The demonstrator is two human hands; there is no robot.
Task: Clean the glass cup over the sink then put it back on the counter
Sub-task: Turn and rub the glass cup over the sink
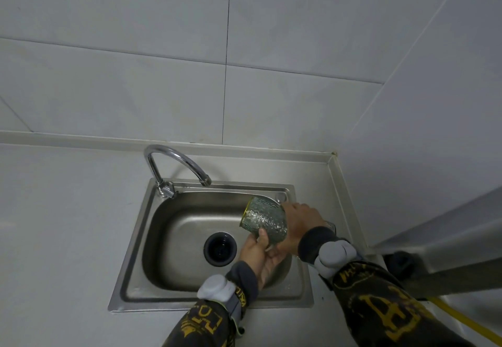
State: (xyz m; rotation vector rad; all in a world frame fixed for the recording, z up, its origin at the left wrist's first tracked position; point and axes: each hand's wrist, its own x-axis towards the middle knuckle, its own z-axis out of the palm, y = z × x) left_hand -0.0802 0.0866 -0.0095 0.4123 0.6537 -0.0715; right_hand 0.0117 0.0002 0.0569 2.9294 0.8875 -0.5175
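Observation:
A green textured glass cup (264, 219) with a gold rim lies tilted on its side over the right part of the steel sink (173, 227), its mouth turned left toward the tap. My right hand (298, 224) grips the cup's base end from the right. My left hand (260, 254) cups it from below, thumb pressed on its lower side. Both hands touch the glass above the basin.
The curved chrome tap (176, 162) rises at the sink's back left, spout over the basin, no water visible. A black drain (220, 248) sits mid-basin. Grey counter (59, 224) spreads left. A steel appliance (448, 249) and yellow hose (467, 319) stand at right.

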